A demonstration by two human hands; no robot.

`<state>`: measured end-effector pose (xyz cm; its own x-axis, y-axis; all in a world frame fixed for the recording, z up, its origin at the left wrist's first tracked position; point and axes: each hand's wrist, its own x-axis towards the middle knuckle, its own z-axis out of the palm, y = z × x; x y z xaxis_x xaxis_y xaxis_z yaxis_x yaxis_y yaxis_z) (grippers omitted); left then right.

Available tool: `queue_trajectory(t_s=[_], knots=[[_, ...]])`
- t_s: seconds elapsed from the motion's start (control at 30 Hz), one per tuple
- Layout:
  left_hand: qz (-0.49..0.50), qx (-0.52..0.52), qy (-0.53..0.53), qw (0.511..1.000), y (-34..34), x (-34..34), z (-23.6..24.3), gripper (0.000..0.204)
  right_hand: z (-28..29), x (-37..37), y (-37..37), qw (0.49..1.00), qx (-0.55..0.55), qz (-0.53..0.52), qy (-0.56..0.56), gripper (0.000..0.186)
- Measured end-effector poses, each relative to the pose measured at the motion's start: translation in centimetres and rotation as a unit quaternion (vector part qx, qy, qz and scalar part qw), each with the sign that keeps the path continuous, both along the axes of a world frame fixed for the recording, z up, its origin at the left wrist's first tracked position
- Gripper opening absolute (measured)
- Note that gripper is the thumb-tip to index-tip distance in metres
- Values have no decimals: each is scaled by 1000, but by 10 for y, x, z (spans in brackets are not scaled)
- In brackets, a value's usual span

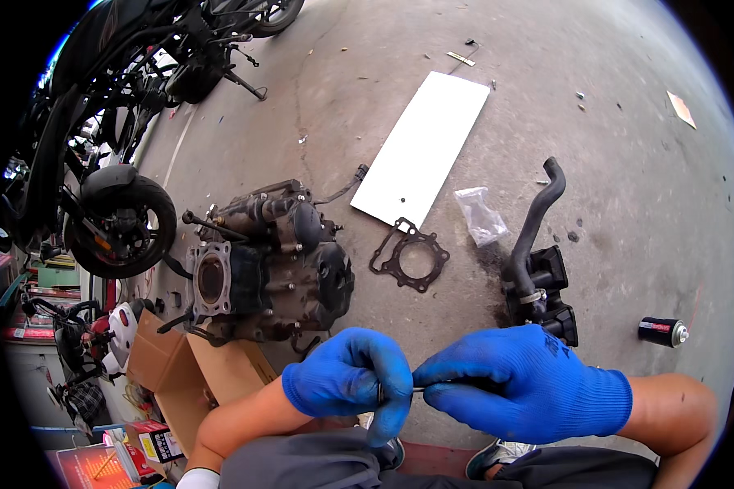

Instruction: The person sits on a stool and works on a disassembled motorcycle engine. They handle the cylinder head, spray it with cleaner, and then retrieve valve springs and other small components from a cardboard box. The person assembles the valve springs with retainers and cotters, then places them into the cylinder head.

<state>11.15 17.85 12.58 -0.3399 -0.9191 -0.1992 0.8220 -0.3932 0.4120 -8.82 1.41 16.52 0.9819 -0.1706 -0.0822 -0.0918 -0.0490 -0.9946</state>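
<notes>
In blue knit gloves, my left hand (355, 383) and my right hand (522, 385) meet low in the middle of the head view. Between the fingertips runs a thin metal piece (418, 389), mostly hidden; its kind cannot be made out. My left fingers curl round its one end, where a dark edge shows, while my right thumb and fingers pinch the other. Beyond my left hand lies a dirty motorcycle engine (277, 261) with its cylinder bore exposed. A flat dark gasket (440, 265) rests on the floor ahead of my hands.
A white board (424, 151) and a clear plastic bag (481, 216) lie ahead. At right are a black hose (538, 212) joined to a dark part and a spray can (663, 332) on its side. Motorcycles (122, 196) stand left, above an open cardboard box (183, 367).
</notes>
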Motion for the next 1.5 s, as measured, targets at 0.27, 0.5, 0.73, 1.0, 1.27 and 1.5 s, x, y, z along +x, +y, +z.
queue_trajectory(t_s=[0.27, 0.5, 0.73, 1.0, 1.27, 1.5], knots=[[-17, 35, 19, 999, 3, 1, 9, 34, 12, 4, 8, 998, -52, 17, -30, 24], [-24, 11, 25, 999, 6, 0, 9, 34, 9, 5, 13, 998, -45, 19, -38, 25], [-29, 36, 46, 998, 5, 2, 9, 33, 15, 5, 11, 992, 88, 33, 80, 23], [-11, 47, 32, 998, 6, -1, 8, 32, 10, 8, 5, 991, 72, 63, 90, 21], [-26, 60, 51, 997, 2, -4, 7, 31, 6, 7, 9, 991, 90, 40, 94, 20], [-35, 26, 75, 996, 6, 0, 12, 34, 10, 6, 10, 987, 105, 56, 106, 21]])
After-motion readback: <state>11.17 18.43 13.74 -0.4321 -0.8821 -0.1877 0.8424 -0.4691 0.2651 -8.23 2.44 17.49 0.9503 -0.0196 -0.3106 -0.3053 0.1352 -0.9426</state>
